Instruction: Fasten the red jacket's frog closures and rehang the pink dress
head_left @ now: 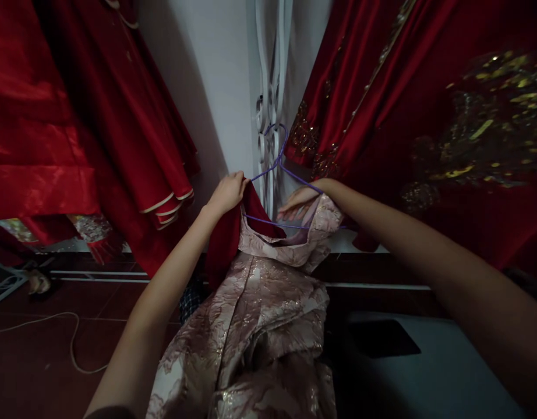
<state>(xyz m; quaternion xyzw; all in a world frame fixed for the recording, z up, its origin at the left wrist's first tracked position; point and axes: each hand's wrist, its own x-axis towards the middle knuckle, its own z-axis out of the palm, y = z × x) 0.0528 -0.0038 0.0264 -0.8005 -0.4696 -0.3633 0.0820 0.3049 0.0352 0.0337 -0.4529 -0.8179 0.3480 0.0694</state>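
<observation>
A pink brocade dress with a metallic sheen hangs in front of me from a thin purple hanger. The hanger's hook meets a white scrolled metal rack. My left hand is closed at the left end of the hanger, gripping the dress's left shoulder edge. Behind the hanger's right arm reaches my right hand, its fingers stretched out and apart, near the right shoulder of the dress. A piece of dark red cloth shows behind the neckline.
Red garments hang at the left, and red clothes with gold sequins at the right. A pale surface bearing a flat black object lies at lower right. A white cable runs across the reddish floor.
</observation>
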